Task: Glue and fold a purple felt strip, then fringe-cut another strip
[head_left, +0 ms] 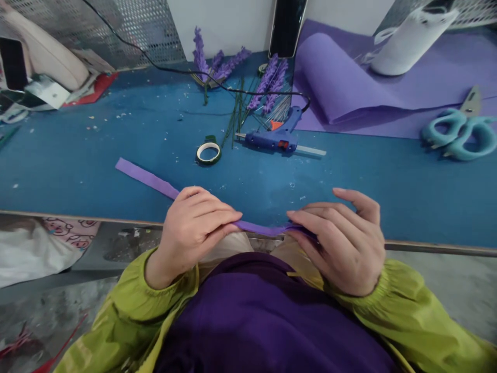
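A long, narrow purple strip (147, 179), paper or felt by its look, stretches between my two hands at the table's front edge. My left hand (196, 228) pinches it between thumb and fingers, and its flat tail runs out to the left over the blue table. Further right, my right hand (341, 235) pinches the other end, with the index finger raised. The stretch between the hands looks folded lengthwise. What lies under the right fingers is partly hidden. Beyond the left hand lies a roll of green tape (208, 152).
A blue glue gun (272, 140) with its black cord lies mid-table near green stems (237, 114) and purple flower sprigs (267, 85). At the right are teal-handled scissors (460, 132), a purple sheet (349, 77) and a white thread cone (411, 41). A phone (287, 28) leans at the back.
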`<act>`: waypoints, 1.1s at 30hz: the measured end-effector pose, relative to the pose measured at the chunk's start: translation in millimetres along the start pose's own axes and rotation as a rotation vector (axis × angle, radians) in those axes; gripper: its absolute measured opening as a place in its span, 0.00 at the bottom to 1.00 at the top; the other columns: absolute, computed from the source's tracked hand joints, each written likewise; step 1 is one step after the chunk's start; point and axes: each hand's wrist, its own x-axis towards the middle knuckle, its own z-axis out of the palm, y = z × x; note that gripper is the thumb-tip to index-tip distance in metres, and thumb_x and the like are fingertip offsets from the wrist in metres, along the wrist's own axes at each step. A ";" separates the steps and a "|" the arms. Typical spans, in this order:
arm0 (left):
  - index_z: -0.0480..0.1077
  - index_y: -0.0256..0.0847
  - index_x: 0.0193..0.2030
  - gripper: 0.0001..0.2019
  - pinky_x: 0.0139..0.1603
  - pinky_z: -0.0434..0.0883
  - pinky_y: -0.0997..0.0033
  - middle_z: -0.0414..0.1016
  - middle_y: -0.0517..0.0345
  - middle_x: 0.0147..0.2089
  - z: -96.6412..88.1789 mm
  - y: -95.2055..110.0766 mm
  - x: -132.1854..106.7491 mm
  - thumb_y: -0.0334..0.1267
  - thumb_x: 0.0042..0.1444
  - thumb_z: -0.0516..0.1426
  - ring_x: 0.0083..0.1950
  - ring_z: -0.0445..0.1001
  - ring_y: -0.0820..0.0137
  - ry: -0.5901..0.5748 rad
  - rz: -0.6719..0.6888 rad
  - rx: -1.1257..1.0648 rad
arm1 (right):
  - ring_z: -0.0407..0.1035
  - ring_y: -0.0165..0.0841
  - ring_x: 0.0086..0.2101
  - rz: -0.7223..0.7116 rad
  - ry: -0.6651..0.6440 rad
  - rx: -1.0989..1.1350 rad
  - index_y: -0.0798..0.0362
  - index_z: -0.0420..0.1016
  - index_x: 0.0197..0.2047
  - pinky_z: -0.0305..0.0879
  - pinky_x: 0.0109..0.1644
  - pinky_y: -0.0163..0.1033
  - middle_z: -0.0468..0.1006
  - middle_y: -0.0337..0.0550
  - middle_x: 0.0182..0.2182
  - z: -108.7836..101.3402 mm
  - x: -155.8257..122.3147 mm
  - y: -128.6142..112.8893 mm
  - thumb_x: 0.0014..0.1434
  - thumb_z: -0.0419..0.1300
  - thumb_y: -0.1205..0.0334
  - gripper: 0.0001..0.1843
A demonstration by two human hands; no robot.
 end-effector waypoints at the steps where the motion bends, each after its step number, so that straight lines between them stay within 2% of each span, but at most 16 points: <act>1: 0.77 0.40 0.47 0.12 0.49 0.66 0.62 0.84 0.56 0.43 1.9 1.5 0.5 0.44 0.60 0.64 0.42 0.79 0.68 -0.003 0.005 -0.011 | 0.78 0.33 0.32 0.000 -0.005 0.004 0.56 0.74 0.42 0.63 0.57 0.50 0.82 0.41 0.30 0.3 0.3 -0.5 0.60 0.66 0.68 0.08; 3: 0.77 0.38 0.49 0.17 0.50 0.66 0.62 0.84 0.55 0.44 6.5 5.1 1.6 0.47 0.59 0.64 0.43 0.80 0.67 -0.004 0.022 -0.037 | 0.78 0.32 0.32 -0.001 -0.015 0.016 0.56 0.74 0.43 0.63 0.58 0.50 0.82 0.41 0.31 1.0 0.7 -1.5 0.60 0.67 0.68 0.08; 7: 0.78 0.40 0.42 0.04 0.45 0.66 0.64 0.84 0.60 0.38 16.3 13.8 3.9 0.36 0.62 0.62 0.39 0.80 0.70 0.019 0.024 -0.095 | 0.78 0.31 0.34 0.004 -0.014 0.022 0.56 0.74 0.44 0.62 0.59 0.50 0.82 0.40 0.32 3.0 0.3 -3.2 0.60 0.67 0.68 0.09; 12: 0.78 0.40 0.43 0.12 0.46 0.67 0.64 0.84 0.57 0.40 22.1 23.3 7.3 0.45 0.59 0.65 0.40 0.81 0.69 0.053 -0.034 -0.145 | 0.77 0.31 0.33 0.003 -0.014 0.036 0.56 0.73 0.44 0.63 0.59 0.49 0.82 0.39 0.31 7.2 -0.6 -5.9 0.61 0.66 0.67 0.09; 15: 0.78 0.41 0.39 0.05 0.45 0.67 0.65 0.84 0.60 0.36 22.5 26.9 9.0 0.39 0.62 0.63 0.38 0.80 0.71 0.064 -0.063 -0.141 | 0.78 0.31 0.33 0.003 -0.006 0.047 0.56 0.73 0.44 0.62 0.59 0.48 0.82 0.39 0.31 9.4 0.4 -7.8 0.60 0.66 0.67 0.09; 19: 0.78 0.42 0.38 0.04 0.45 0.67 0.64 0.84 0.62 0.36 21.8 28.2 8.4 0.37 0.63 0.62 0.38 0.80 0.71 0.061 -0.110 -0.127 | 0.78 0.31 0.35 0.058 -0.039 0.135 0.53 0.73 0.45 0.62 0.61 0.48 0.83 0.39 0.34 8.3 1.9 -8.1 0.62 0.65 0.64 0.09; 21: 0.79 0.43 0.40 0.05 0.45 0.67 0.64 0.85 0.62 0.37 21.9 28.2 7.9 0.40 0.63 0.62 0.39 0.80 0.71 0.061 -0.129 -0.137 | 0.78 0.30 0.36 0.099 -0.053 0.185 0.52 0.73 0.44 0.63 0.61 0.47 0.83 0.38 0.34 7.3 1.8 -8.1 0.62 0.64 0.65 0.07; 23: 0.79 0.43 0.41 0.12 0.46 0.67 0.63 0.85 0.60 0.39 22.2 28.7 8.5 0.48 0.61 0.62 0.40 0.80 0.70 0.065 -0.156 -0.154 | 0.78 0.30 0.35 0.123 -0.047 0.205 0.52 0.73 0.44 0.63 0.60 0.47 0.83 0.38 0.34 7.0 1.3 -8.7 0.62 0.63 0.67 0.07; 26: 0.79 0.42 0.42 0.18 0.48 0.66 0.62 0.84 0.58 0.39 22.5 30.5 12.4 0.55 0.60 0.60 0.41 0.80 0.69 0.059 -0.210 -0.188 | 0.78 0.30 0.35 0.108 -0.036 0.206 0.53 0.72 0.44 0.63 0.61 0.47 0.83 0.38 0.33 8.1 0.9 -10.6 0.62 0.64 0.69 0.07; 28: 0.79 0.43 0.39 0.16 0.48 0.65 0.61 0.84 0.60 0.38 22.3 32.0 16.0 0.53 0.63 0.59 0.40 0.79 0.70 0.053 -0.252 -0.213 | 0.78 0.30 0.35 0.083 -0.027 0.200 0.54 0.72 0.44 0.62 0.61 0.47 0.83 0.39 0.33 9.3 0.9 -11.7 0.61 0.64 0.70 0.08; 33: 0.73 0.42 0.31 0.09 0.47 0.63 0.62 0.79 0.66 0.31 19.5 34.8 21.9 0.38 0.64 0.61 0.35 0.75 0.74 0.010 -0.330 -0.304 | 0.78 0.29 0.34 0.065 -0.012 0.180 0.55 0.72 0.44 0.63 0.60 0.47 0.83 0.39 0.32 10.8 -0.5 -11.9 0.59 0.65 0.71 0.10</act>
